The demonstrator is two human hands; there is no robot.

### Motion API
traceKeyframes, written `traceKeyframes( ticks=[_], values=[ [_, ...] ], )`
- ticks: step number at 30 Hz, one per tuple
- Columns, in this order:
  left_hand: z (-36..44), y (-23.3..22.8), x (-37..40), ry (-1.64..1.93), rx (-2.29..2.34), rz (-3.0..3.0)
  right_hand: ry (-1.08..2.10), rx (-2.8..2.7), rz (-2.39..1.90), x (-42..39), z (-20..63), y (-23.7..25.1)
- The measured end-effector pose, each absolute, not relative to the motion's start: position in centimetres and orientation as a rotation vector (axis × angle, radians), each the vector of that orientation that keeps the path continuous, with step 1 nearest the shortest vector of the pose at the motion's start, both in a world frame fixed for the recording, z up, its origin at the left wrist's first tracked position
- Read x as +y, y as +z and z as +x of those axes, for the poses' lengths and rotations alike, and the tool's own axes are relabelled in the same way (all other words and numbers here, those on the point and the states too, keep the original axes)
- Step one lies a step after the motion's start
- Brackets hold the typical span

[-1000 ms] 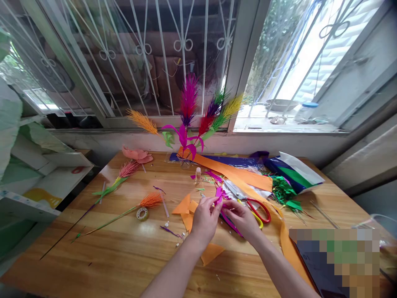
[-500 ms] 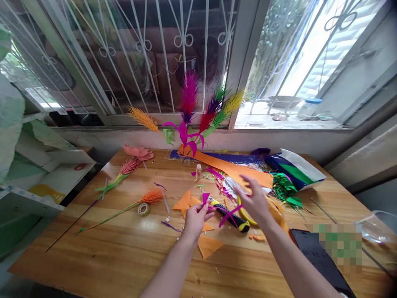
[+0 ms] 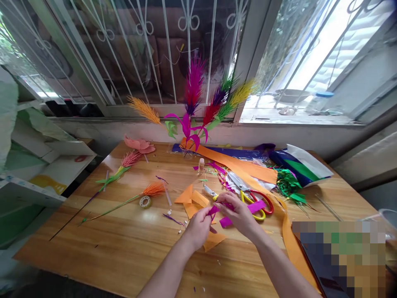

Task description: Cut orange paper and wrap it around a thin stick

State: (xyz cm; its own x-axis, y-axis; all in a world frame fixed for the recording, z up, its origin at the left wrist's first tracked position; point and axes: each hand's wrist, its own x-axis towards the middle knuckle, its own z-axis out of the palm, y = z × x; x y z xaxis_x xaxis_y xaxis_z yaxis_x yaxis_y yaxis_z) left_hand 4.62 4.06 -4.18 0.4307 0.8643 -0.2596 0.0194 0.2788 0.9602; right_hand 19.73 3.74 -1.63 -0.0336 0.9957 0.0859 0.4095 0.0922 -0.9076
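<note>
My left hand (image 3: 197, 228) is closed, its thumb and fingertips pinching a strip of magenta paper (image 3: 214, 210). My right hand (image 3: 237, 214) meets it from the right, fingers bent and closed on the same paper; its fingertips partly hide the strip. Flat magenta pieces (image 3: 257, 206) show on the far side of my right hand. Close behind the hands lie scissors with red handles (image 3: 269, 203) and a pair with yellow handles (image 3: 263, 215). A utility knife (image 3: 209, 190) is mostly covered by my right hand. Cut orange paper pieces (image 3: 198, 198) lie around my left hand.
A clear vase with colourful paper plumes (image 3: 194, 87) stands at the back. A small bottle (image 3: 201, 165), a tape roll (image 3: 145, 202) and an orange paper stem (image 3: 153, 189) lie nearer. Green tinsel (image 3: 287, 182) and a long orange strip (image 3: 290, 236) are on the right, beside a dark phone (image 3: 328, 277).
My right hand has come left and down from a spread pose to close on the magenta paper at my left hand. The red-handled scissors now show. The view has shifted slightly.
</note>
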Motion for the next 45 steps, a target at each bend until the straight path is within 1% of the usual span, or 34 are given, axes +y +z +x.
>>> traceKeyframes(
  ticks=[5,11,15,17,23,27,29,34,40,43,45],
  values=[
    [4.0,-3.1,3.6,0.713,0.873,1.170,1.219,-1.320,-1.452,3.9,18.5,-2.7],
    [3.6,-4.2,3.5,0.779,0.909,1.124,1.190,-1.179,-1.396,3.5,18.7,-3.5],
    [3.8,-5.5,3.5,0.808,0.984,1.087,1.280,-1.343,-1.314,2.4,18.1,-3.4],
    [3.9,-5.7,3.3,0.814,1.002,1.096,1.209,-1.465,-1.330,1.9,17.8,-3.6],
    [4.2,-5.4,2.8,0.797,0.936,1.011,0.768,-1.621,-1.491,1.9,17.6,-4.5],
    [4.1,-5.5,3.3,0.815,1.051,1.028,0.673,-1.702,-1.464,1.6,17.3,-4.0],
    [4.0,-5.4,3.5,0.820,1.064,1.015,0.719,-1.709,-1.429,1.4,17.0,-3.6],
    [4.0,-4.7,3.0,0.874,1.051,0.984,0.989,-1.625,-1.304,0.8,17.1,-3.6],
    [4.6,-4.1,2.4,0.828,0.916,0.888,0.994,-1.334,-1.401,1.3,17.4,-4.4],
    [4.8,-4.2,2.5,0.825,0.981,0.896,1.031,-1.214,-1.400,1.6,17.2,-4.8],
    [4.9,-4.5,2.5,0.830,1.042,0.901,1.113,-1.140,-1.386,1.7,17.1,-5.0]
  ],
)
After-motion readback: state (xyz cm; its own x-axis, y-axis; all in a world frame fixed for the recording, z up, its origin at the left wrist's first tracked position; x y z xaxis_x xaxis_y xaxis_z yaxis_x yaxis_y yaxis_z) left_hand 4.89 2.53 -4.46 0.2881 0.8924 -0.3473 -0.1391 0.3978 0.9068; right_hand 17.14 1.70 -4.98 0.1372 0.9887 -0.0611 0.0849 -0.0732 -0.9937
